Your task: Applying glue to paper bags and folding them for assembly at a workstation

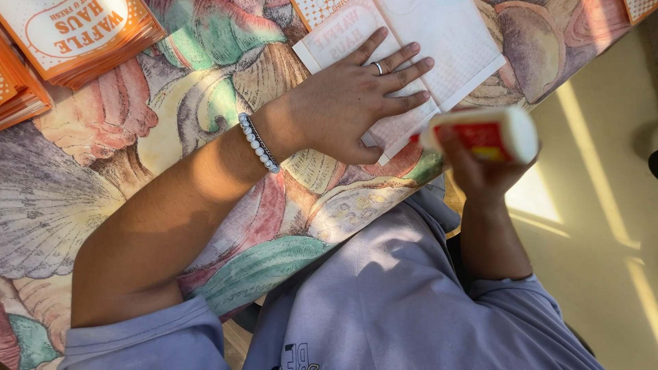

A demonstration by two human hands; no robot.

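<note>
- While the left hand point(349, 103) lies palm-down with fingers spread, it presses flat on a white rectangular paper sheet with faint orange print showing through point(439, 48); nothing is clamped, the hand just bears on it.
- The sheet lies on a tablecloth printed with big shells in pink, green and yellow point(205, 89), with its near corner close to the table edge.
- Silver ring point(378, 68) on one finger of that hand; white bead bracelet point(259, 142) at the wrist, just off the sheet's near-left side.
- Right hand point(483, 171) is wrapped around a white plastic glue bottle with a red label point(483, 133), fingers closed on its body; the bottle hovers tilted just beside the sheet's near-right corner; the picture is blurred there.
- Stack of orange-and-white printed paper sleeves point(75, 34) well apart from the sheet, far left on the cloth.
- Lilac sweatshirt point(397, 301) below the sheet, past the table edge.
- Pale sunlit floor point(603, 205) right of the sheet.
</note>
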